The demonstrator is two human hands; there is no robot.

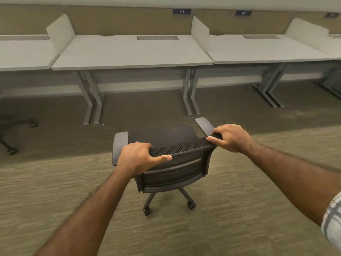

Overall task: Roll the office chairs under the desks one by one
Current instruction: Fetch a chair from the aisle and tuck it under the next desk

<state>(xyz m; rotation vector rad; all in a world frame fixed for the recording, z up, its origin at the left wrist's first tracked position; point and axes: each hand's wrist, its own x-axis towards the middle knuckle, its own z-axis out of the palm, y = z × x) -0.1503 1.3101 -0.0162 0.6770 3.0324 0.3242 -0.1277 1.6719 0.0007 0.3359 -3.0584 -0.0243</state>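
Left hand point(140, 156) curls over the left end of the backrest top of the office chair point(177, 163), fingers in front, thumb along the rear edge. Right hand point(230, 138) grips the right end the same way. Both forearms reach forward.

The chair stands on carpet point(55, 191), seat facing the middle desk point(132, 52), short of it, with bare floor between.

At far left is a second chair's base point(11, 126), blurred. Three desks show plainly, and two number placards point(182, 11).
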